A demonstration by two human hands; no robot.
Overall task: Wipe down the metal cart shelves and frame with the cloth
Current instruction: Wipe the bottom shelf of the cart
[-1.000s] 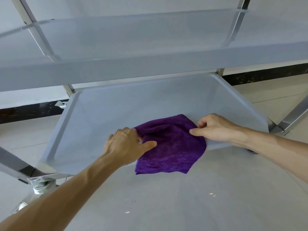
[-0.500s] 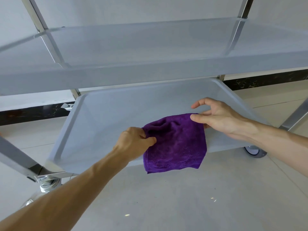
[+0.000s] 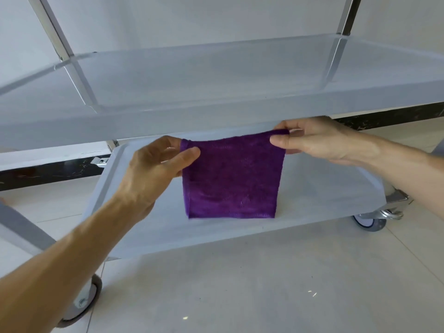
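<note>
Cloth (image 3: 231, 179) hangs folded between left hand (image 3: 153, 169) and right hand (image 3: 317, 140), each pinching a top corner, above the lower shelf (image 3: 312, 200) near its front edge: refolding step, next likely pressing it flat to wipe.

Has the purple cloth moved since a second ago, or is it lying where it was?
Yes. The purple cloth has been lifted off the lower shelf's front edge; left hand and right hand hold it hanging by its top corners.

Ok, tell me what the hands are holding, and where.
The cloth, by its top corners: left hand on the left corner, right hand on the right.
</note>
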